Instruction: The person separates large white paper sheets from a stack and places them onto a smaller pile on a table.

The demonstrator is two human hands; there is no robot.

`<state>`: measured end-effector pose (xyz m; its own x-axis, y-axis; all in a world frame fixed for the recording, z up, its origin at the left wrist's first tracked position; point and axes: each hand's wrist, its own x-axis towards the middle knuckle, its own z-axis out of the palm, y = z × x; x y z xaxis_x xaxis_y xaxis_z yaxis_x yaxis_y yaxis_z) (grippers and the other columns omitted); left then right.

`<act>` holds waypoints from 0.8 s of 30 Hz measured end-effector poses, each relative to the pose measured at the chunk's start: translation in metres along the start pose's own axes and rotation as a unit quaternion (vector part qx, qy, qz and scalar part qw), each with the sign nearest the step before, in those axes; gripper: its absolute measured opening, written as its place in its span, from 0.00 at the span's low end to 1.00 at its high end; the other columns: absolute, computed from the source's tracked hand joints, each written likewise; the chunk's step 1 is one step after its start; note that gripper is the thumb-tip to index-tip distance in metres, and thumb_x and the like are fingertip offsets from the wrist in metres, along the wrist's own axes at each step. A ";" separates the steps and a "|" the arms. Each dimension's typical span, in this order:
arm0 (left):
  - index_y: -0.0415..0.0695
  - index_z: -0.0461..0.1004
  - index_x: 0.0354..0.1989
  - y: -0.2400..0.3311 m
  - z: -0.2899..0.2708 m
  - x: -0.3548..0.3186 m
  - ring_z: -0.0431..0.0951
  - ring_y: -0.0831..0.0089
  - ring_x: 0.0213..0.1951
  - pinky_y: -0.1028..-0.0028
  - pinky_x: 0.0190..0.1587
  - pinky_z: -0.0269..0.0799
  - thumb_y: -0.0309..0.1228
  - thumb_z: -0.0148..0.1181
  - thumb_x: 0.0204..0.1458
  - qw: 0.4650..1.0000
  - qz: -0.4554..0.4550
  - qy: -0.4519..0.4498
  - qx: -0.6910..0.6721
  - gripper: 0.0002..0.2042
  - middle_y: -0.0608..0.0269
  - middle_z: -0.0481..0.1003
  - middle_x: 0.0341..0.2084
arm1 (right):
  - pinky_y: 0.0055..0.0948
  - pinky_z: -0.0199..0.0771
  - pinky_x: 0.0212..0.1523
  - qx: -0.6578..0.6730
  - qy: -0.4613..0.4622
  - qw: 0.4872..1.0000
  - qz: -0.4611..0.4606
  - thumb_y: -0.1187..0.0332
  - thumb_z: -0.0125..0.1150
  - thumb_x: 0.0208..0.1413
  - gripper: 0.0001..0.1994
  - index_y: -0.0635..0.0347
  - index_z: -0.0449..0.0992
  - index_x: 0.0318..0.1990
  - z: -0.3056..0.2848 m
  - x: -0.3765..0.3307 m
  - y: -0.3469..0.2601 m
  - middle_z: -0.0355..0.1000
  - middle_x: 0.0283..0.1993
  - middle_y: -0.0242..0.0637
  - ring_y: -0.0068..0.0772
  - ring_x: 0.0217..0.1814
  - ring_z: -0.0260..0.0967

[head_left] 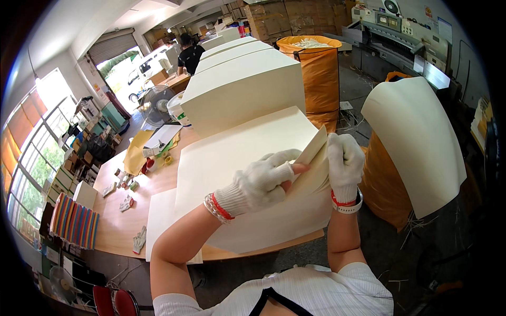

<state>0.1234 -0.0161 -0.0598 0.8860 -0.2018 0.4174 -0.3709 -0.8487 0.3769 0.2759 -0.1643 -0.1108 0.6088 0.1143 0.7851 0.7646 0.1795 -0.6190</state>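
Note:
Large cream paper sheets (226, 152) lie in a low pile on the table before me, their right side curled up between my hands. My left hand (263, 181), in a white knit glove with bare fingertips showing, is closed on the raised sheet edges (311, 150). At the right corner, my right hand (345, 160), also in a white glove, is closed around the curled sheets. Its fingertips are hidden. Several edges fan out slightly between the two hands.
Tall paper stacks (242, 89) stand just behind the pile. To the right are an orange sack (316, 73) of paper strips and another with a large sheet (416, 142) over it. Loose gloves (139, 240) and tape rolls (168, 159) lie at left. A person (190, 55) sits farther back.

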 end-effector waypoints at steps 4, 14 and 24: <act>0.43 0.75 0.46 0.001 0.000 -0.003 0.78 0.54 0.50 0.66 0.49 0.75 0.21 0.70 0.44 0.999 -0.037 -0.013 -0.017 0.19 0.47 0.67 0.61 | 0.36 0.64 0.28 -0.007 0.008 1.000 0.008 0.72 0.59 0.62 0.15 0.68 0.70 0.22 0.000 -0.001 0.000 0.64 0.19 0.41 0.37 0.23 0.63; 0.44 0.77 0.48 0.002 0.005 -0.002 0.79 0.55 0.47 0.67 0.46 0.77 0.16 0.65 0.43 0.998 0.000 0.046 0.048 0.21 0.48 0.70 0.59 | 0.36 0.64 0.28 0.014 0.006 1.000 -0.009 0.73 0.59 0.61 0.13 0.67 0.70 0.23 0.001 0.000 -0.003 0.65 0.19 0.40 0.36 0.23 0.64; 0.42 0.75 0.44 0.001 0.004 -0.002 0.77 0.51 0.50 0.67 0.48 0.76 0.15 0.62 0.43 0.998 -0.050 0.006 -0.047 0.17 0.46 0.65 0.62 | 0.36 0.64 0.28 -0.010 0.015 1.000 0.001 0.71 0.59 0.62 0.16 0.67 0.69 0.22 0.001 -0.002 -0.001 0.65 0.19 0.40 0.36 0.23 0.63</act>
<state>0.1221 -0.0187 -0.0635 0.9166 -0.1117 0.3838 -0.3055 -0.8148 0.4926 0.2741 -0.1633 -0.1115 0.6163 0.0846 0.7829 0.7674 0.1589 -0.6212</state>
